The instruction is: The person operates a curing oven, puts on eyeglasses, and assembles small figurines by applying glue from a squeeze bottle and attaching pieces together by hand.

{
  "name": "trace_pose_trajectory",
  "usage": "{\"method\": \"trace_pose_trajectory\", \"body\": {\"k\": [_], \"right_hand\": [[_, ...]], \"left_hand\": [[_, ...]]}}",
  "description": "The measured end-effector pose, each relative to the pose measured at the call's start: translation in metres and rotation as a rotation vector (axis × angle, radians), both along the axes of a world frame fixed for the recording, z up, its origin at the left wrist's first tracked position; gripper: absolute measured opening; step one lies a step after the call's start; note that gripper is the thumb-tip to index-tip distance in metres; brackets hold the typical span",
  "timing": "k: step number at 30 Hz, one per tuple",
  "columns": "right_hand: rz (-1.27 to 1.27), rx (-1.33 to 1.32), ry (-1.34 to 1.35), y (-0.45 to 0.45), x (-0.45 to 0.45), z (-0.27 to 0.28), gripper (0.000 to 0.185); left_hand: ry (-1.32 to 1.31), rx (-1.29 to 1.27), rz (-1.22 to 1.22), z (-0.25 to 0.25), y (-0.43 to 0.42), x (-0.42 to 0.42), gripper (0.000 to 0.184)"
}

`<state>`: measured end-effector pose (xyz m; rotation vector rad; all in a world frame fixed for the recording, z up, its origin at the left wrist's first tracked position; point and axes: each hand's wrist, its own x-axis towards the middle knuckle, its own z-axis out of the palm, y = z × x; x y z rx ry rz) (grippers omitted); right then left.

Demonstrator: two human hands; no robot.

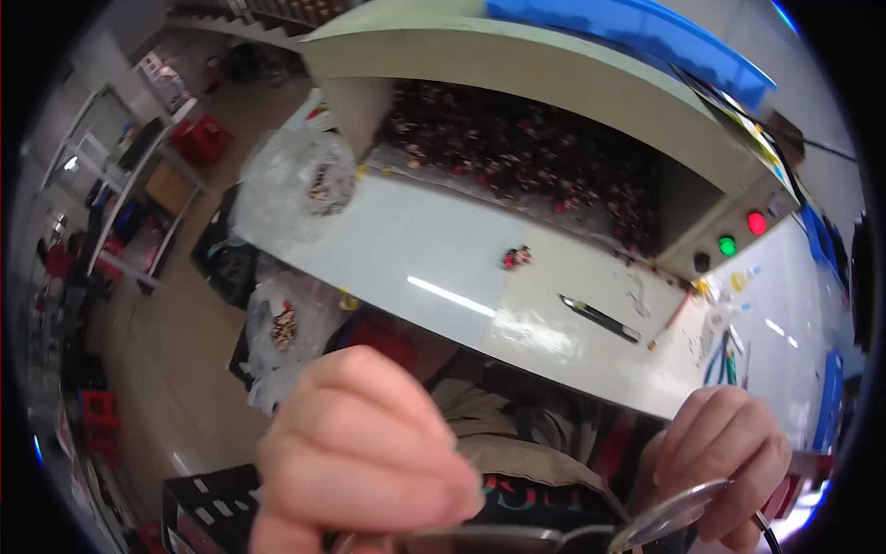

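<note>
A pair of eyeglasses (669, 515) shows at the bottom edge, close to the camera and partly cut off. My right hand (720, 448) is closed, its fingers bent around the right end of the glasses. My left hand (360, 443) is large in view, closed with the fingers curled and the thumb side toward the glasses. Its fingertips are above the left part of the rim; what they pinch, if anything, is hidden. Beyond both hands lies a white worktable (443, 240) with a small cluster of dark, red and copper parts (517, 257) and a black craft knife (600, 319).
A beige machine housing (554, 65) holds many dark and copper pieces (517, 157). On top sits a blue bin (637, 42). Clear plastic bags (286, 189) are at the table's left end. Pliers (724, 360) lie at the right. Red stools (201, 138) stand across the floor.
</note>
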<state>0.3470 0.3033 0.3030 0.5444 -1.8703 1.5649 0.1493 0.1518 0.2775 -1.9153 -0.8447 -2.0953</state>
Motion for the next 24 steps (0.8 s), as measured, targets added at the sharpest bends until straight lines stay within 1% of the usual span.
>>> {"method": "trace_pose_trajectory", "body": {"k": [3, 5, 7, 13, 17, 20, 21, 22, 24], "right_hand": [[-0.064, 0.071, 0.095, -0.008, 0.004, 0.004, 0.026], [-0.134, -0.002, 0.078, -0.019, 0.006, 0.011, 0.019], [-0.167, -0.017, 0.104, -0.018, 0.011, 0.013, 0.019], [-0.226, -0.019, 0.215, -0.012, 0.032, 0.004, 0.019], [-0.300, -0.014, 0.265, -0.010, 0.048, -0.002, 0.019], [-0.326, 0.024, 0.333, -0.004, 0.075, -0.015, 0.020], [-0.340, 0.037, 0.356, 0.000, 0.085, -0.023, 0.020], [-0.370, 0.054, 0.369, 0.005, 0.096, -0.030, 0.020], [-0.511, 0.105, 0.304, 0.010, 0.096, -0.048, 0.020]], "left_hand": [[0.027, 0.059, -0.129, 0.003, 0.008, -0.006, 0.009], [0.006, 0.086, -0.215, 0.000, 0.010, -0.004, 0.011], [-0.026, 0.105, -0.296, -0.002, 0.010, -0.001, 0.014], [-0.078, 0.075, -0.426, -0.004, 0.007, -0.003, 0.020], [-0.103, 0.008, -0.504, -0.009, 0.003, -0.002, 0.025], [-0.112, -0.109, -0.469, -0.006, -0.007, 0.000, 0.028], [-0.119, -0.175, -0.429, 0.000, -0.012, 0.004, 0.030], [-0.138, -0.228, -0.339, 0.006, -0.012, 0.008, 0.029], [-0.207, -0.319, -0.236, 0.010, -0.001, 0.022, 0.027]]}}
